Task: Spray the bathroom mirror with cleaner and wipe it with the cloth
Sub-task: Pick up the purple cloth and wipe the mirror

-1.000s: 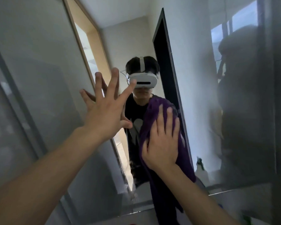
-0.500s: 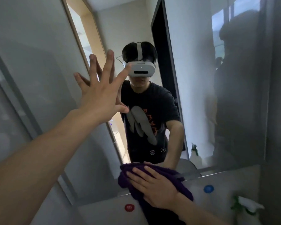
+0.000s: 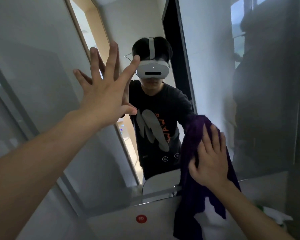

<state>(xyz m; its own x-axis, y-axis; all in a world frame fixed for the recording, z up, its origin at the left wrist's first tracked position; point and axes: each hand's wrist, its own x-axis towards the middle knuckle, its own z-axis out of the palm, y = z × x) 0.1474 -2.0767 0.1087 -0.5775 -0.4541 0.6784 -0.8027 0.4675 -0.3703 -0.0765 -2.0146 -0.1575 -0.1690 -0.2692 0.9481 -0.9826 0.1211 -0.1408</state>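
The bathroom mirror (image 3: 206,49) fills most of the view and reflects a person in a headset and dark shirt. My left hand (image 3: 106,94) is spread flat against the glass at the upper left, fingers apart, holding nothing. My right hand (image 3: 210,158) presses a purple cloth (image 3: 194,135) against the mirror's lower right part; the cloth's loose end hangs down past the mirror's bottom edge. A white and green spray bottle (image 3: 275,217) shows blurred at the lower right, beside my right forearm.
Below the mirror runs a white surface with a round red sticker (image 3: 141,219). A chrome edge (image 3: 159,194) lines the mirror's bottom. A grey wall panel (image 3: 24,84) stands to the left.
My right hand has swept the cloth up and to the right from the mirror's bottom edge. My left hand stays spread on the glass. The view has tilted slightly.
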